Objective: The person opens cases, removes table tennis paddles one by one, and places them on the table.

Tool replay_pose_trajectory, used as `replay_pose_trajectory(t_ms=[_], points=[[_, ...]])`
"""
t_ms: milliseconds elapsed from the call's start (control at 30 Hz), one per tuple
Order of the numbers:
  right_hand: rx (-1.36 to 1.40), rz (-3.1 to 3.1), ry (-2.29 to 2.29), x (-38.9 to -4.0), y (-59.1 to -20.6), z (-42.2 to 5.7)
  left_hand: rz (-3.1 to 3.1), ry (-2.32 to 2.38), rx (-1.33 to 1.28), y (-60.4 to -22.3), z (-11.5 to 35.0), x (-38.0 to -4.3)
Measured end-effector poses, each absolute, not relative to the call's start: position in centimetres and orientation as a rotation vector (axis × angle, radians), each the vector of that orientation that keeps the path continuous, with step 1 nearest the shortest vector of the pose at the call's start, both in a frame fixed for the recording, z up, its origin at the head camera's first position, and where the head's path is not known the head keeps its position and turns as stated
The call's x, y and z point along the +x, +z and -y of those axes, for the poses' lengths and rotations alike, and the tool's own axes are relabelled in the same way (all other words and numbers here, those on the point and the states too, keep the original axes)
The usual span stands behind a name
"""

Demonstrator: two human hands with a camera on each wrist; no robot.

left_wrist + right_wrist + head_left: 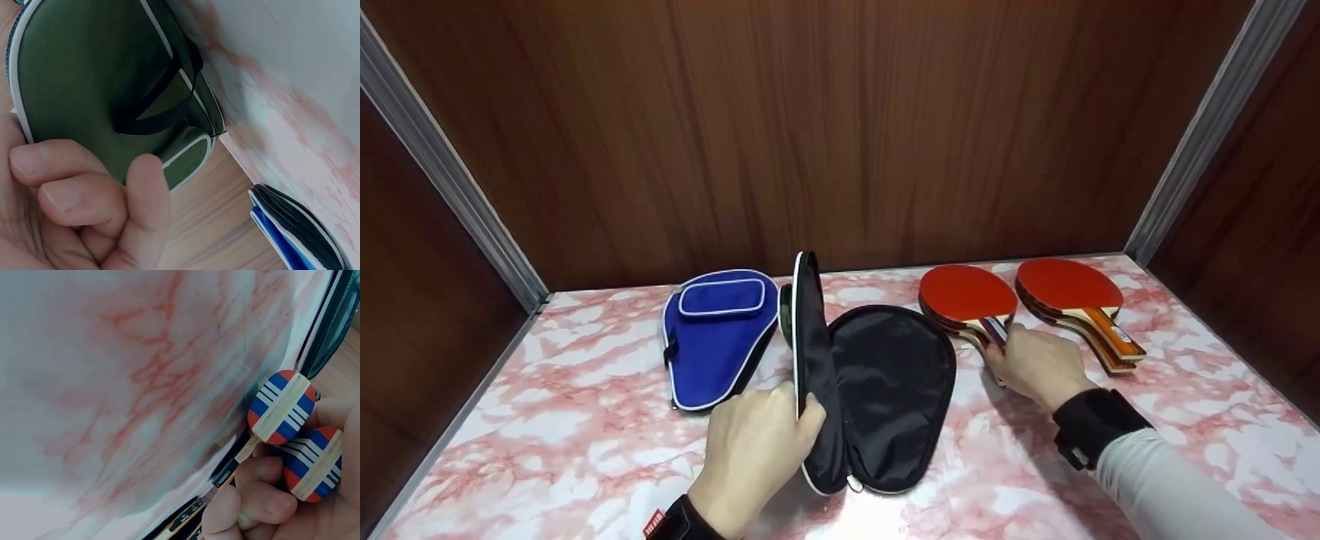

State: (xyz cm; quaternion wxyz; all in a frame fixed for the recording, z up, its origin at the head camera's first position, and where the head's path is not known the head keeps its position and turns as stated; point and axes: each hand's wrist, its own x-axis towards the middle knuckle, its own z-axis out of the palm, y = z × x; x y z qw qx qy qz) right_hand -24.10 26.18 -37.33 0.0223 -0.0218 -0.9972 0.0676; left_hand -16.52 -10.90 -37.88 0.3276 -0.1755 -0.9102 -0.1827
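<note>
A green paddle case (67,73) with white piping and a black lining (896,397) lies unzipped, its cover raised nearly upright. My left hand (761,442) pinches the edge of that cover, thumb on the lining side and curled fingers on the green side. To the right of the case is a stack of red table tennis paddles (966,291). My right hand (1042,364) grips the stack by the handles. Two striped handle ends (282,408) show at its fingers in the right wrist view; the hand covers much of the handles in the head view.
A blue paddle case (709,360) lies left of the green one. At the far right sits another stack of red paddles (1069,286) with orange handles. Wood-patterned panels (840,135) enclose the back and sides of the pink-marbled table (547,457).
</note>
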Motion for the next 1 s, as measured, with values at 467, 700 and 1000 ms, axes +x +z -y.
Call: replay_pose_trajectory(t_ms=[467, 700, 1000], points=[[0.024, 2.737, 0.216, -20.7, -37.5, -26.0, 2.407, -0.590, -0.557, -37.2, 4.8, -16.7], [0.156, 2.536, 0.277, -19.0, -37.9, -24.2, 2.561, -0.567, -0.616, -37.5, 2.2, -17.3], [0.250, 2.504, 0.390, -18.0, -38.0, -22.6, 2.623, -0.383, -0.663, -38.5, -0.6, -17.7]])
